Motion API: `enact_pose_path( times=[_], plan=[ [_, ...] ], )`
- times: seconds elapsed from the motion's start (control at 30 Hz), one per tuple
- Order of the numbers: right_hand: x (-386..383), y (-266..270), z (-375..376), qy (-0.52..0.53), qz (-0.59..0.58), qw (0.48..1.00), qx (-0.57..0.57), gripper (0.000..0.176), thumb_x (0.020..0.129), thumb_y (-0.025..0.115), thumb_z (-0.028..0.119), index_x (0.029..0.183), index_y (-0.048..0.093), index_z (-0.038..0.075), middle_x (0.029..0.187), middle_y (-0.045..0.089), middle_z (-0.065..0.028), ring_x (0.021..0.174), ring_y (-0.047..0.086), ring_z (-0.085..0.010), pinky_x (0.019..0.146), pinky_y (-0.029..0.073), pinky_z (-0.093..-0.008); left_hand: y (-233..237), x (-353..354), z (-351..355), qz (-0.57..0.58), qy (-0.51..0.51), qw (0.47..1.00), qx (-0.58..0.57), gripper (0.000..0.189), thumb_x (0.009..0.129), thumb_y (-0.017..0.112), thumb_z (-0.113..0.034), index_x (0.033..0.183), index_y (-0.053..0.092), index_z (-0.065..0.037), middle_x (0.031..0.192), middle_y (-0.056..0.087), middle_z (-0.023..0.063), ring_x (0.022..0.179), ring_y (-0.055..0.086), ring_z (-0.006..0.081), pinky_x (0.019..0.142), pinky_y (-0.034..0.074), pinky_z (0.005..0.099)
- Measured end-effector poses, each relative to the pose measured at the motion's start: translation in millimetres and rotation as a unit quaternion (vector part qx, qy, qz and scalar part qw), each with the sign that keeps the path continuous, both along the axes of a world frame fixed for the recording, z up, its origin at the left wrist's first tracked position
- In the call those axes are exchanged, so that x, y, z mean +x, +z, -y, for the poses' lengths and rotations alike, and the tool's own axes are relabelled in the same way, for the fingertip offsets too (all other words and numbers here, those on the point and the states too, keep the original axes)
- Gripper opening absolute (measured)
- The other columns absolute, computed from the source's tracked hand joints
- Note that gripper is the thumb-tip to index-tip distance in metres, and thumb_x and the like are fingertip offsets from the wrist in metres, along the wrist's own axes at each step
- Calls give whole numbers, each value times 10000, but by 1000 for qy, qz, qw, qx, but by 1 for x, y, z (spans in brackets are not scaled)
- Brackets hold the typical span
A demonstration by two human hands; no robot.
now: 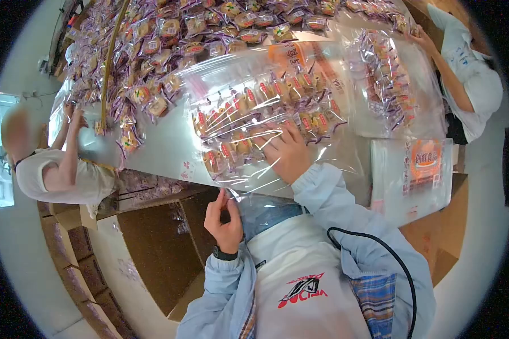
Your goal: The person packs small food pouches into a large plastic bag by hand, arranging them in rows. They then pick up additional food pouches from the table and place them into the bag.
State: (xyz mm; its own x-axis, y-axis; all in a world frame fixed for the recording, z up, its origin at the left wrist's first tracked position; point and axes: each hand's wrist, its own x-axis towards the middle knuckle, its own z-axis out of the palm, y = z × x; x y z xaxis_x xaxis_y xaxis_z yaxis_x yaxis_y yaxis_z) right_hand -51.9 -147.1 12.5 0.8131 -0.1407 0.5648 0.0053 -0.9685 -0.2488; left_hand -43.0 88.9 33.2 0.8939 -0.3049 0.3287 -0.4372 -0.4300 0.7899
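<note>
A large clear plastic bag (pixel 328 148) lies on the table in front of me. Inside it are rows of small wrapped cakes (pixel 240 141) in purple-edged packets with red labels. My left hand (pixel 224 223) is at the table's front edge, thumb and forefinger pinching the near edge of the bag. My right hand (pixel 289 153) rests over the lower row of packets, fingers apart and stretched forward. Glare on the film makes it hard to tell whether that hand is inside the bag or on top of it.
Loose wrapped cakes (pixel 195 25) are heaped across the back. At right lie another filled bag (pixel 387 79) and stacked flat printed bags (pixel 410 175). Co-workers stand at left (pixel 56 175) and right (pixel 469 85). Open cardboard boxes (pixel 152 254) sit below the table edge.
</note>
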Motion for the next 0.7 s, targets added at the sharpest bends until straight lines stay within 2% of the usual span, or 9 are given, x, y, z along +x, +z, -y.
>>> enact_pose_path(
  times=[0.17, 0.27, 0.37, 0.4, 0.5, 0.53, 0.63, 0.67, 0.7],
  plan=[
    [3, -3, -2, -22, -18, 999, -46, 367, 848, 689, 254, 1195, 702, 135, 1268, 688, -25, 1262, 596, -263, 1096, 401, -488, -4, 1, -2, 23, -4, 1000, -7, 330, 908, 684, 43, 1238, 704, 41, 887, 700, 109, 785, 653, 185, 743, 515, 289],
    [0, 11, -11, -25, -3, 1000, -4, 429, 859, 677, 252, 1271, 669, 134, 1329, 665, -41, 1288, 587, -277, 1100, 398, -505, -2, 1, -1, 12, 7, 1000, -3, 318, 917, 675, 42, 1234, 700, 46, 891, 687, 100, 799, 644, 178, 762, 513, 291],
    [-3, 16, -27, 49, -3, 998, -43, 465, 873, 646, 233, 1334, 644, 174, 1403, 631, -53, 1316, 574, -282, 1090, 428, -512, -3, 0, 0, -2, 12, 1000, -12, 307, 941, 661, 29, 1247, 688, 48, 890, 659, 79, 817, 618, 156, 788, 502, 288],
    [2, 8, -32, 101, 21, 995, 4, 446, 879, 623, 222, 1323, 658, 212, 1439, 611, -60, 1337, 562, -310, 1077, 462, -509, -3, -2, 0, -8, 13, 1000, -14, 307, 941, 661, 28, 1246, 687, 46, 883, 656, 75, 811, 616, 155, 786, 502, 288],
    [17, -10, -44, 122, 35, 992, -6, 425, 862, 632, 212, 1285, 677, 216, 1406, 624, -59, 1339, 556, -334, 1082, 478, -495, -2, -2, 1, 17, 16, 1000, -10, 307, 914, 679, 42, 1220, 703, 42, 857, 674, 91, 773, 633, 158, 732, 507, 283],
    [17, -11, -47, 134, 33, 989, 51, 413, 862, 623, 195, 1270, 687, 185, 1406, 619, -58, 1320, 559, -353, 1090, 472, -491, -2, -2, 0, 33, 18, 999, -6, 307, 901, 688, 50, 1207, 711, 41, 847, 684, 100, 758, 642, 160, 706, 510, 281],
    [20, -4, -46, 121, 6, 992, 28, 417, 866, 623, 197, 1277, 686, 171, 1427, 602, -60, 1298, 568, -346, 1076, 478, -485, 6, -3, -5, 20, 13, 999, 24, 311, 901, 694, 50, 1211, 714, 35, 846, 684, 100, 746, 637, 158, 685, 504, 271],
    [22, -6, -46, 122, 21, 992, 3, 425, 875, 620, 204, 1294, 679, 162, 1440, 592, -67, 1290, 566, -358, 1069, 471, -518, 7, -4, -6, 22, 12, 999, 25, 312, 901, 694, 51, 1211, 716, 32, 845, 683, 99, 741, 635, 159, 680, 502, 269],
    [24, -11, -48, 112, 40, 993, 8, 392, 882, 633, 189, 1269, 700, 168, 1418, 616, -63, 1253, 601, -335, 986, 511, -471, 7, -4, -6, 25, 11, 999, 25, 313, 900, 695, 52, 1212, 718, 29, 844, 683, 98, 736, 634, 160, 675, 500, 267]
  ],
)
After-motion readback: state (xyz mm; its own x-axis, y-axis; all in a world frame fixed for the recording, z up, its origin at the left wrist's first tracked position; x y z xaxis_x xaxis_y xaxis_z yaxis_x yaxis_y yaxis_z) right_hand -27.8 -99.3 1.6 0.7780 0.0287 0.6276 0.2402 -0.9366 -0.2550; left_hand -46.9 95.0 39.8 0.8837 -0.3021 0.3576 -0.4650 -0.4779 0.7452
